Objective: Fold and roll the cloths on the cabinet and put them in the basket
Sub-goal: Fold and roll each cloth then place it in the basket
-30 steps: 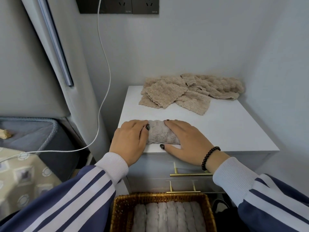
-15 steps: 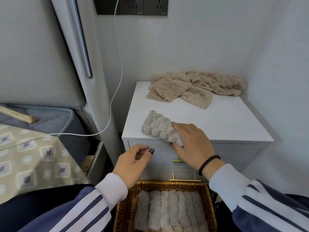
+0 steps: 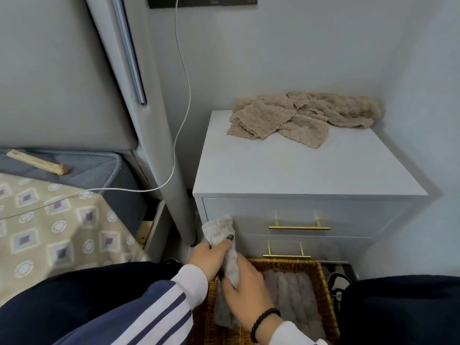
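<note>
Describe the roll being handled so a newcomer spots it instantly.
Start at the white cabinet, then drop to the wicker basket at its foot. Just above the basket's left edge, both hands, left hand and right hand, grip a grey roll. It alone stands upright in the air; the other rolls lie in the basket.

A thin white cable (image 3: 185, 78) hangs from a dark wall socket panel (image 3: 201, 1) and trails across a beige bedspread with a diamond-and-circle pattern (image 3: 49, 227). A pale wooden stick (image 3: 37, 161) lies on the grey-blue mattress edge (image 3: 99, 165), below a grey padded headboard (image 3: 57, 78). Black straps (image 3: 337, 287) sit low at the right.
</note>
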`<state>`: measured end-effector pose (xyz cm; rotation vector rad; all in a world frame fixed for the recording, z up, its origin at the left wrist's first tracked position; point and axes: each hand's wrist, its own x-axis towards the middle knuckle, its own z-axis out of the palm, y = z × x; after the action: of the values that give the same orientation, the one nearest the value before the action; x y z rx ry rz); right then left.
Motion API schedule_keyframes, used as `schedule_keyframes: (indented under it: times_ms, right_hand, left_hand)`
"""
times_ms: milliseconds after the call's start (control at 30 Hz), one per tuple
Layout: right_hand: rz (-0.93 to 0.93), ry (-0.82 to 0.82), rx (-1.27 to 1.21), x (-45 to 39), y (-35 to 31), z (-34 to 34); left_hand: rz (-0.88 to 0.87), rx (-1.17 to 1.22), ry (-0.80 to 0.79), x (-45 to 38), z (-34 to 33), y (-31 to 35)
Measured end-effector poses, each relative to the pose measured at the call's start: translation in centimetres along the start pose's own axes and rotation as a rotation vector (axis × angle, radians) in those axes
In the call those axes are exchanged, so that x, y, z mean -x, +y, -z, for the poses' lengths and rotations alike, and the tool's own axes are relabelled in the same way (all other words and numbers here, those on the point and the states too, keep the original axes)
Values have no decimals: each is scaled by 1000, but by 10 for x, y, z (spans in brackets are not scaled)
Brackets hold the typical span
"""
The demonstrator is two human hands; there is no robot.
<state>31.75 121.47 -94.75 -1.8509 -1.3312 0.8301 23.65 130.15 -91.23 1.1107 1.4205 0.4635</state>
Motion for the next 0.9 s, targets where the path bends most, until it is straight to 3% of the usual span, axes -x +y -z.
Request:
schedule_keyframes:
  times_ms: [167,367,633,900]
  right_hand:
    - [-278,-206,-41,-1,15,-33]
    - [-305,-387,85,-12,33,-60]
    - [-466,-423,-24,-30,67,-91]
    - [-537,-426,-47,-55,90,-114]
  left_hand:
    - [89,-438,-27,-26,0,-25]
    - [183,-691,10,-49,2,-54]
    - [295,-866,-8,-95,1,-98]
    - [292,-1003,-51,-140,-14,-133]
